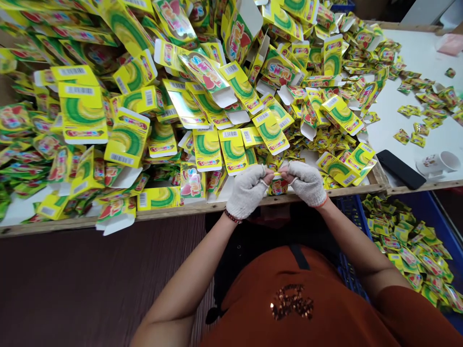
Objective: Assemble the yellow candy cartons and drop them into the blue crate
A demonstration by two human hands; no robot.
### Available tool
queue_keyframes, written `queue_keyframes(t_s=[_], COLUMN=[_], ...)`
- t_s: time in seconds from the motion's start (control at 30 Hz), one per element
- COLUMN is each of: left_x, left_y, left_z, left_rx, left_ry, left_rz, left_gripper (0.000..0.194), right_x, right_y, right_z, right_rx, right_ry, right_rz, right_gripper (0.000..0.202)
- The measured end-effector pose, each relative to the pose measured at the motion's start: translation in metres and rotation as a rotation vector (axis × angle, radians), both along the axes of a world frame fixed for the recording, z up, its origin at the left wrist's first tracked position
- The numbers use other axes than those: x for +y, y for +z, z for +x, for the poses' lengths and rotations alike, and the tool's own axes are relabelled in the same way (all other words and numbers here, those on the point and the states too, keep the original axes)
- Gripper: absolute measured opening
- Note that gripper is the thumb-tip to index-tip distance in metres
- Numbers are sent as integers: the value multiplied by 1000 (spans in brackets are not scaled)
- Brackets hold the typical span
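Note:
Both hands wear white gloves with bare fingertips and meet at the table's front edge. My left hand [249,190] pinches the left side of a small yellow-green carton's top edge. My right hand [306,183] pinches the same edge from the right. Between them the small carton [278,186] stands upright, its printed front partly covered by the fingers. Just beyond lie flat yellow cartons with barcodes, one carton [232,152] close behind my left hand. Small candy sachets [307,144] are heaped behind my right hand.
A large pile of cartons [132,137] covers the wooden-edged table [206,208]. To the right are a black phone [401,168], a white mug [430,163] and scattered sachets [408,111]. A blue crate [439,212] below holds filled cartons [408,241].

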State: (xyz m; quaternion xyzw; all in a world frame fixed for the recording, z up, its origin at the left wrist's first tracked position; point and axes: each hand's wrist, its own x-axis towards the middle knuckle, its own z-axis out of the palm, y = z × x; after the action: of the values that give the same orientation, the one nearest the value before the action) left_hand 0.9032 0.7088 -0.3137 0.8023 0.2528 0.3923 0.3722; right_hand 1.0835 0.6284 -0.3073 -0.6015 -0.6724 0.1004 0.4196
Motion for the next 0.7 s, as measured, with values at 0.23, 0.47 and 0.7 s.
queue_keyframes(t_s=[0.23,0.47,0.7], left_x=[-4,-8,-14], left_y=[-15,-21,-26], left_z=[-7,-7,-2], left_rx=[-148,-44,-89], left_ry=[-146,-41,-33], left_rz=[185,76,157], left_gripper=[9,13,15], right_x=[-13,-12,-6], right_y=[-18,-20,-26], right_z=[15,6,0], right_rx=[-49,9,91], right_ry=[249,104,98], right_rz=[87,56,32], right_gripper=[32,21,17])
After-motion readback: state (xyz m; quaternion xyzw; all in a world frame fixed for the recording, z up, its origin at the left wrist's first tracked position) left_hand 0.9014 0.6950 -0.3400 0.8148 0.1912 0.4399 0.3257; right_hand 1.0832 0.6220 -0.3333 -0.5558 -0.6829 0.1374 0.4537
